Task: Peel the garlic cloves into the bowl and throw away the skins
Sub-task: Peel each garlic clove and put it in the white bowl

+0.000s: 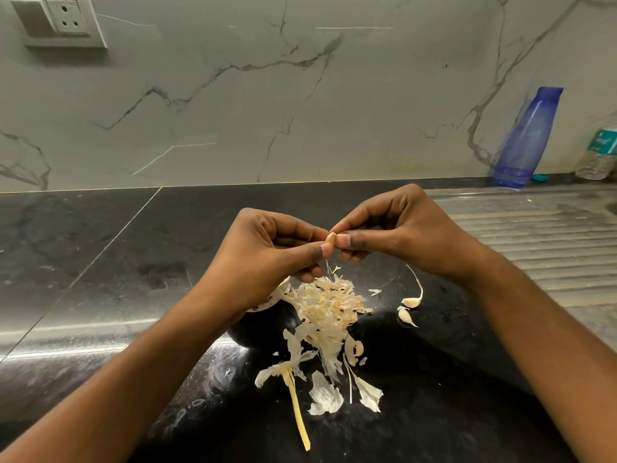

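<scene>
My left hand (267,255) and my right hand (397,235) meet above the black counter, and both pinch one small garlic clove (331,237) between thumbs and fingertips. A thin strip of skin hangs below the clove. Under my hands lies a heap of garlic skins (329,312), with larger husks and a pale stalk (298,416) nearer to me. A dark bowl (263,329) sits beneath my left wrist, mostly hidden by it. Two unpeeled cloves (409,309) lie on the counter to the right of the heap.
The black stone counter (100,262) runs to a grey marble wall. A ridged steel draining board (541,242) lies at the right. A blue bottle (526,138) and a clear water bottle (599,155) stand at the back right. A wall socket (58,20) is top left.
</scene>
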